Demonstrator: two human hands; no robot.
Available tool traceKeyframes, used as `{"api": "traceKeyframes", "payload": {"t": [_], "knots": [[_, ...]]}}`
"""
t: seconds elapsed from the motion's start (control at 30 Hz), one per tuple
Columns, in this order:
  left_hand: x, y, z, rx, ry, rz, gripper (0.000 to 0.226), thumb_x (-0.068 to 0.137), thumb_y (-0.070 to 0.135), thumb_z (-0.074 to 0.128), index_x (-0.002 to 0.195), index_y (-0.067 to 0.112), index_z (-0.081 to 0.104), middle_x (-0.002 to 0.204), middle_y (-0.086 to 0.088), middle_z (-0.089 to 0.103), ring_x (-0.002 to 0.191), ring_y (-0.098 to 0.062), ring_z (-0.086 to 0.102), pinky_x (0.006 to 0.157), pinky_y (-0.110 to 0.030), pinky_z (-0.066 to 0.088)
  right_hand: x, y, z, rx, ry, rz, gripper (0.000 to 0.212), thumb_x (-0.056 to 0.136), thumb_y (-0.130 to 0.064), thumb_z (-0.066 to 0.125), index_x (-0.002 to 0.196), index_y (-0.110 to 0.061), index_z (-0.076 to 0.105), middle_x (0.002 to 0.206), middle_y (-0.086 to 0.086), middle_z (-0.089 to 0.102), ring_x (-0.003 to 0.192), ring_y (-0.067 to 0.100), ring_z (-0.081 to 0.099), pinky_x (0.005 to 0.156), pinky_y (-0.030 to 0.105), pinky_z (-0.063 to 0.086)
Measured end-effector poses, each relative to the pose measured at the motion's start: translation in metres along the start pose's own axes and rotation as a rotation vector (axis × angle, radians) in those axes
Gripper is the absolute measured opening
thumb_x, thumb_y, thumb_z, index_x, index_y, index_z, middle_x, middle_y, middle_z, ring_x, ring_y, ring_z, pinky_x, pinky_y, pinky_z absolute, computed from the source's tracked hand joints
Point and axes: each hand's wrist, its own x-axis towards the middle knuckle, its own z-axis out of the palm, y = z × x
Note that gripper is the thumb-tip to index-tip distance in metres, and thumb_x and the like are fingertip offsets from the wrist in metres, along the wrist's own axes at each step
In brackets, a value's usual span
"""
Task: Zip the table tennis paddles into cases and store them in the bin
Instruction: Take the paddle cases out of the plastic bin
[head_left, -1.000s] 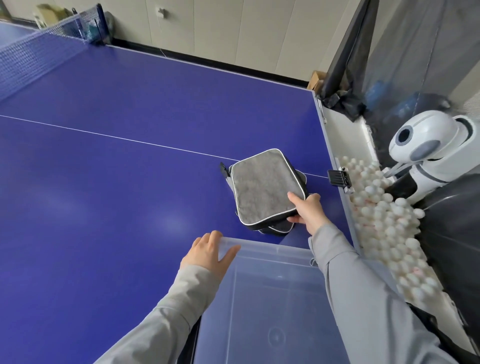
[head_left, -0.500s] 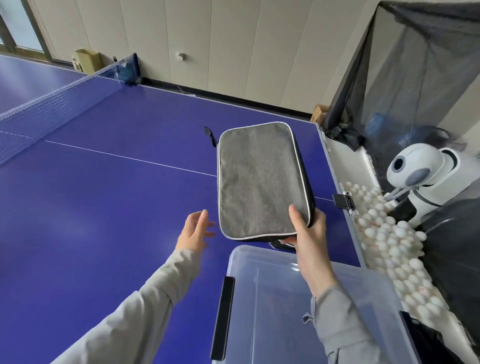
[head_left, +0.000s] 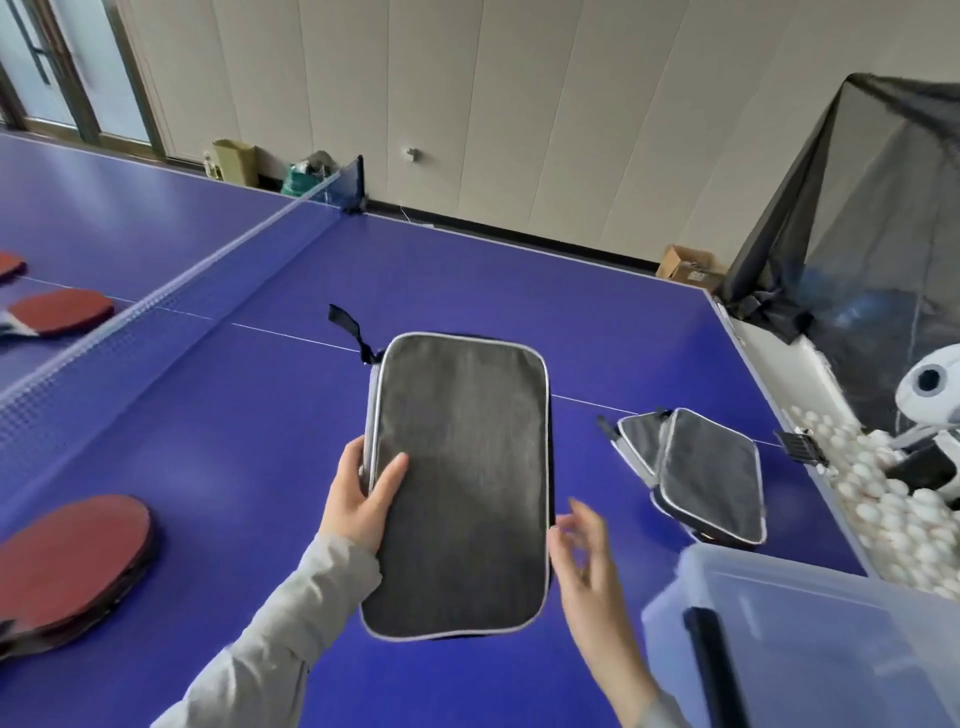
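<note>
Left hand (head_left: 363, 499) grips the grey case (head_left: 460, 483) at its left edge, thumb across the top face, fingers curled beneath, holding it above the blue table (head_left: 249, 426). Right hand (head_left: 589, 551) hovers just beside the case's right edge, fingers spread, blurred. Clear bin (head_left: 810, 639) sits lower right.

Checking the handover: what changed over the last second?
The grey case was lifted off the stack by the right hand, then passed to the left hand, which now grips its left edge; the right has let go, fingers spread. The other cases stayed on the table beside the bin.
</note>
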Motion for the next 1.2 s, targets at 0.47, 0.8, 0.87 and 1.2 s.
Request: {"api": "traceKeyframes", "payload": {"t": [0.47, 0.8, 0.87, 1.2], "knots": [[0.018, -0.001, -0.178, 0.844, -0.369, 0.232, 0.039, 0.083, 0.055, 0.057, 0.110, 0.053, 0.030, 0.081, 0.039, 0.052, 0.082, -0.012, 0.061, 0.073, -0.023, 0.043, 0.026, -0.147, 0.179, -0.559, -0.201, -0.370, 0.019, 0.088, -0.027, 0.063, 0.104, -0.018, 0.070, 0.093, -0.002, 0.047, 0.101, 0.014, 0.047, 0.090, 0.028, 0.043], [0.013, 0.009, -0.197, 1.015, -0.434, 0.394, 0.050, 0.085, 0.056, 0.053, 0.129, 0.032, 0.044, 0.113, 0.021, 0.061, 0.094, -0.019, 0.064, 0.075, -0.023, 0.044, 0.015, -0.142, 0.167, -0.548, -0.330, -0.229, 0.008, 0.081, -0.025, 0.067, 0.077, -0.022, 0.060, 0.070, 0.000, 0.062, 0.059, 0.004, 0.048, 0.060, 0.018, 0.042], [0.012, 0.010, -0.196, 1.020, -0.453, 0.395, 0.050, 0.085, 0.057, 0.051, 0.129, 0.032, 0.044, 0.112, 0.023, 0.060, 0.094, -0.016, 0.063, 0.077, -0.022, 0.045, 0.011, -0.141, 0.164, -0.554, -0.271, -0.244, 0.009, 0.075, -0.017, 0.067, 0.076, -0.018, 0.059, 0.066, -0.003, 0.061, 0.058, 0.006, 0.051, 0.057, 0.018, 0.042], [0.007, 0.023, -0.192, 0.846, -0.513, 0.350, 0.049, 0.079, 0.044, 0.070, 0.120, 0.023, 0.053, 0.086, 0.022, 0.060, 0.078, -0.014, 0.063, 0.075, -0.021, 0.047, 0.014, -0.138, 0.130, -0.419, -0.296, -0.204, 0.003, 0.080, -0.013, 0.071, 0.078, -0.013, 0.068, 0.071, -0.003, 0.068, 0.068, 0.013, 0.061, 0.070, 0.026, 0.050]]}}
